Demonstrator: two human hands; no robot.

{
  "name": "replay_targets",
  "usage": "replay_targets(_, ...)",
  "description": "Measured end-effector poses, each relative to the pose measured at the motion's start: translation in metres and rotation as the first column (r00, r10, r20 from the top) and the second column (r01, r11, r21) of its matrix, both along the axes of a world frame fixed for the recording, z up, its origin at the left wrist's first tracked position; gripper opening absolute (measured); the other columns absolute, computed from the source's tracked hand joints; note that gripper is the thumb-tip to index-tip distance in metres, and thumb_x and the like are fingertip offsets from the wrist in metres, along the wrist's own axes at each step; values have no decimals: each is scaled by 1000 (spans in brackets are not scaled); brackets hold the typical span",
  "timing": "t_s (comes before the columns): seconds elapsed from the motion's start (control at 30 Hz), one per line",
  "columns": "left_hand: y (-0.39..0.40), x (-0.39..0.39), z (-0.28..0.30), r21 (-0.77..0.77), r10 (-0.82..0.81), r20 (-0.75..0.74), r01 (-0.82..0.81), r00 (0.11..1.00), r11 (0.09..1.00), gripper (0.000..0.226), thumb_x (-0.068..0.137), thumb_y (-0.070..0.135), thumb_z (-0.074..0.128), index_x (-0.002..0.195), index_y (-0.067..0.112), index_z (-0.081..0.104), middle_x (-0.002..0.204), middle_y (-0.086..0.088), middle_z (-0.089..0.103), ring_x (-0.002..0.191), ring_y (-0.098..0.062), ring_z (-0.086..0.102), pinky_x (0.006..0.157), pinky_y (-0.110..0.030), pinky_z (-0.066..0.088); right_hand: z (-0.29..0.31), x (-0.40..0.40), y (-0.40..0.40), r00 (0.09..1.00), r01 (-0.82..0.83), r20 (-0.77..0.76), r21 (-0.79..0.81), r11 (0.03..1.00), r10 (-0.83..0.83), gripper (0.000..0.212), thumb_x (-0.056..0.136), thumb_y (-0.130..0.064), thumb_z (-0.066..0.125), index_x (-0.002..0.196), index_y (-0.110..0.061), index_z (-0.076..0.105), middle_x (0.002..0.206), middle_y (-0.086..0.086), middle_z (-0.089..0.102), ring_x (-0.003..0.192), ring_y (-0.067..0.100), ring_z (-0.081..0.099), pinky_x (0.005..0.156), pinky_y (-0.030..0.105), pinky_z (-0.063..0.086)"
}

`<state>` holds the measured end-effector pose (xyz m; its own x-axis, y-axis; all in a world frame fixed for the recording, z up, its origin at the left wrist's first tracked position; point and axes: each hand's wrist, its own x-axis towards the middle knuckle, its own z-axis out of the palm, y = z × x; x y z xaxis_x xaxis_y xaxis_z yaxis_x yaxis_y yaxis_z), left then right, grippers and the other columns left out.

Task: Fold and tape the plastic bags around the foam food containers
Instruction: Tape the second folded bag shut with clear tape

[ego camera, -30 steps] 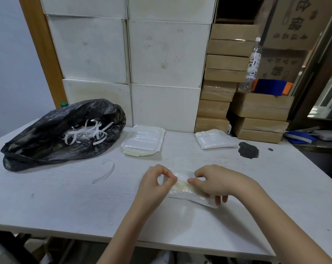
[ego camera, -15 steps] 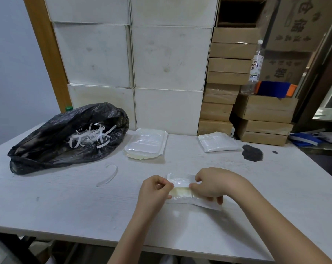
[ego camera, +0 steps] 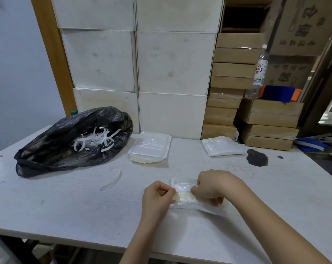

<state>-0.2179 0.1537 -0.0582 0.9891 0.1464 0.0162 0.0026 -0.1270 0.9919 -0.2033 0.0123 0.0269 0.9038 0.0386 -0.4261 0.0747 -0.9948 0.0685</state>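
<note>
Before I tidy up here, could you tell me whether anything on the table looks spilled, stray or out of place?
Two things stand out. A dark blotch, like a stain or spill, marks the white table at its far right. A loose white strip lies curled on the table, outside the black bag that holds similar strips.

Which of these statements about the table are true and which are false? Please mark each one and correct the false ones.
1. Both hands grip the bagged container near the front of the table. True: the left hand and the right hand pinch the bagged container.
2. The black bag lies on the right side of the table. False: the black bag lies on the left side.
3. White paper strips show inside the black bag. True: the strips are in its opening.
4. A water bottle stands on the table. False: the bottle stands on cardboard boxes behind it.
</note>
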Motion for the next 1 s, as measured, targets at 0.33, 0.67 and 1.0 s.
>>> replay_targets(0.33, 2, 5, -12, -63, 39, -29, -40, 999, 997, 23, 76, -7, 61, 66, 9, 48, 61, -8, 58, 51, -20, 62, 45, -18, 42, 2, 5, 7, 1000, -2, 6, -115, 993, 3, 40, 90, -37, 36, 57, -17, 47, 53, -1, 54, 53, 14, 48, 56, 23, 32)
replay_targets(0.67, -30, -21, -27, 699, -268, 659, -440, 703, 564, 30, 73, 0, 41, 73, 14, 68, 68, 2, 63, 59, -16, 54, 60, -25, 32, 5, 5, 12, 999, 0, -44, -227, 974, -10, 41, 93, -45, 38, 65, -16, 47, 66, -1, 51, 91, 24, 67, 70, 26, 41)
replay_targets(1.0, -27, -20, -22, 679, -250, 710, -544, 659, 494, 31, 92, 26, 43, 85, 21, 73, 63, 7, 56, 55, -13, 50, 52, -21, 30, 42, -6, -15, 1000, 0, 0, 106, 994, 0, 37, 90, -38, 48, 66, -15, 64, 59, -2, 49, 49, 14, 42, 48, 22, 35)
